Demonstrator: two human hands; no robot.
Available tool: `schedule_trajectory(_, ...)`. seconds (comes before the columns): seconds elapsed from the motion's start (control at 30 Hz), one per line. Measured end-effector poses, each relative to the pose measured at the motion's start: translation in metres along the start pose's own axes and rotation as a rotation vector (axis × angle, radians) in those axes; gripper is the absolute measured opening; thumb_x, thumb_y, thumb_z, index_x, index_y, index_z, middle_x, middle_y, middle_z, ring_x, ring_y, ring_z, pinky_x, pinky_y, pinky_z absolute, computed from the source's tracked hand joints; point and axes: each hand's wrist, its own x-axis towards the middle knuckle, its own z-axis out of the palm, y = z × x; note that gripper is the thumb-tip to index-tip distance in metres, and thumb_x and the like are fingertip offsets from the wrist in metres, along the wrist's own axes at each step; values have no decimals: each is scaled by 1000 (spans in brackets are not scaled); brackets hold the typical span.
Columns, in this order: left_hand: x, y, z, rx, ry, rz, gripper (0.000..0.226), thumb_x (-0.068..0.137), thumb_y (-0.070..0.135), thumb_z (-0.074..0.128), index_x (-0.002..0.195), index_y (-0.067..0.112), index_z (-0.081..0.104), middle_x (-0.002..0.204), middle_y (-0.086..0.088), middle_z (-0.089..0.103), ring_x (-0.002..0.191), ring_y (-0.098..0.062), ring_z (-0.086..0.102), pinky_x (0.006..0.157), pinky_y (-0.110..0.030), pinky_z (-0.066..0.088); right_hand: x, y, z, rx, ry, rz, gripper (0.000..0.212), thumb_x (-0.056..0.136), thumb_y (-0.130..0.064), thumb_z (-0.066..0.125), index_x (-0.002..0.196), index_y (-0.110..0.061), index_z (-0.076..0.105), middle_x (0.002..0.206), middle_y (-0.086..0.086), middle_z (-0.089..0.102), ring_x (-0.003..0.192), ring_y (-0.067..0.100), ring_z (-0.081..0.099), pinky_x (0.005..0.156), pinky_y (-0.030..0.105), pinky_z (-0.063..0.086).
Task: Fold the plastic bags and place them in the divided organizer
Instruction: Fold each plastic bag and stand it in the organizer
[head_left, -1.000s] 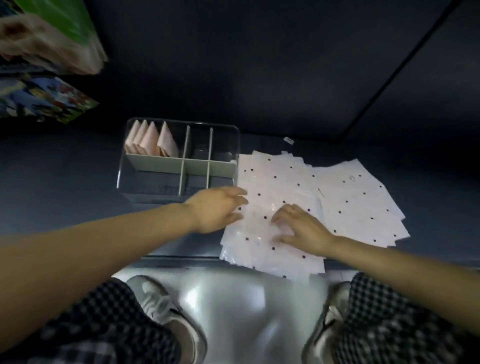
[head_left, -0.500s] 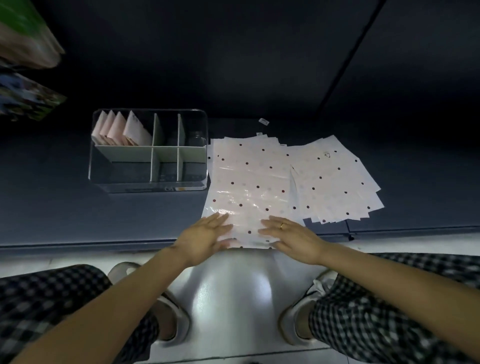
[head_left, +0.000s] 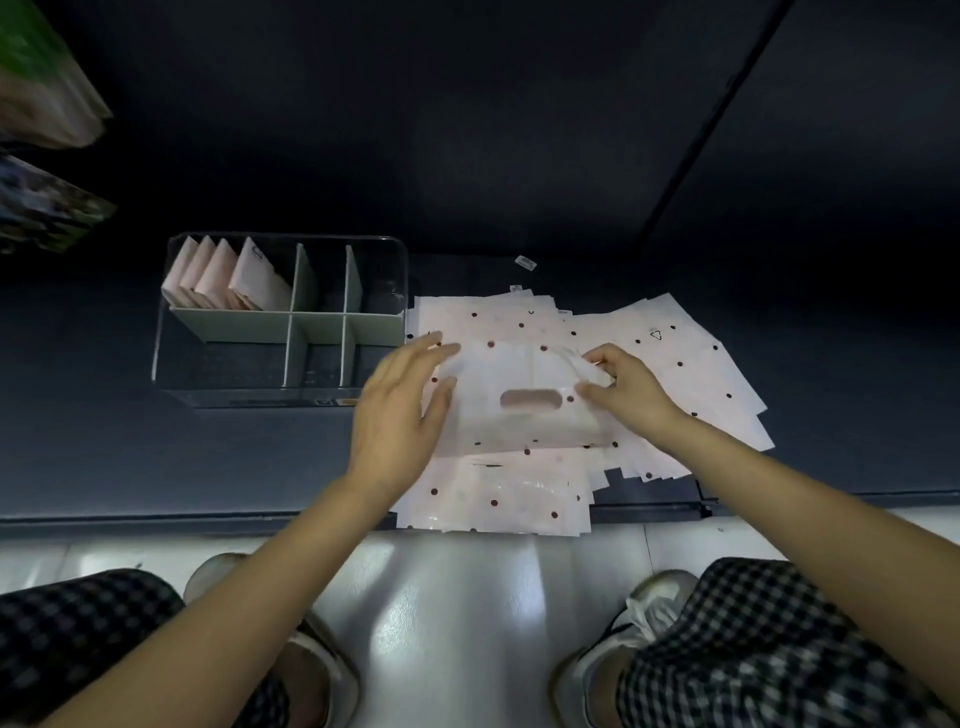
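A person folds the top plastic bag (head_left: 524, 395) of a dotted stack at centre, its handle end doubled over. The left hand (head_left: 400, 410) lies flat on its edge with straight fingers; the right hand (head_left: 626, 389) pinches the folded edge. The divided organizer (head_left: 283, 332) sits at nine o'clock, with folded bags (head_left: 228, 278) in its far-left compartment. Likely next: crease flat, then fold again

The plastic bags (head_left: 519, 415) are pale pink with small dark red dots, and the folded ones (head_left: 228, 280) in the organizer (head_left: 249, 327) are pink too. The organizer has clear walls and grey-green dividers. The trousers (head_left: 779, 649) have a black-and-white check, and the shelf (head_left: 104, 441) is dark blue-grey.
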Motion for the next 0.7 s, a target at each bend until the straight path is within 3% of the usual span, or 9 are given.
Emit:
schedule_trajectory(0.07, -6, -1, 11, 89, -30, 152, 33, 90, 11, 61, 123, 14, 61, 136, -4, 53, 127, -22, 46, 106, -36, 34, 18, 2, 5, -8, 27, 46, 28, 86, -11, 63, 112, -12, 53, 110, 6, 58, 100, 22, 55, 87, 34, 47)
schedule_trajectory(0.13, -17, -4, 26, 207, -214, 232, 38, 91, 16, 60, 129, 13, 56, 143, -6, 46, 135, -25, 39, 113, -37, 21, 37, 5, 12, -21, 20, 71, 31, 85, -10, 63, 115, -12, 53, 118, 5, 56, 111, 19, 51, 86, 27, 42)
schedule_trajectory(0.23, -36, -19, 46, 362, -461, 185, 54, 100, 37, 37, 149, 17, 23, 159, 0, 8, 147, -18, 4, 113, -24, -14, 60, 10, 23, -66, -26, 88, 32, 85, -11, 64, 116, -13, 54, 125, 4, 54, 121, 18, 46, 85, 23, 37)
schedule_trajectory(0.3, -45, -29, 56, 432, -541, 154, 62, 101, 44, 29, 151, 16, 7, 158, 1, -7, 146, -16, -9, 108, -24, -24, 70, 15, 29, -85, -62, 93, 32, 85, -11, 64, 115, -13, 55, 126, 4, 53, 124, 17, 45, 88, 22, 36)
schedule_trajectory(0.5, -59, -40, 70, 582, -656, 147, 70, 98, 54, 15, 148, 14, -13, 150, -1, -27, 143, -20, -20, 114, -32, -18, 79, 20, 37, -105, -85, 101, 46, 84, -21, 65, 126, -17, 47, 127, -1, 50, 125, 18, 42, 89, 22, 33)
schedule_trajectory(0.63, -66, -42, 77, 592, -693, 101, 71, 95, 58, 9, 144, 17, -23, 149, -3, -31, 141, -21, -25, 117, -35, -13, 58, 16, 41, -381, 287, -94, 53, 89, -27, 60, 136, -13, 40, 134, 8, 46, 125, 26, 36, 101, 33, 30)
schedule_trajectory(0.7, -67, -43, 78, 606, -695, 111, 70, 94, 60, 8, 141, 22, -27, 149, -5, -32, 140, -23, -27, 118, -37, -12, 34, 14, 49, -474, 322, -293, 50, 93, -23, 55, 138, -8, 40, 139, 12, 46, 129, 30, 38, 107, 36, 28)
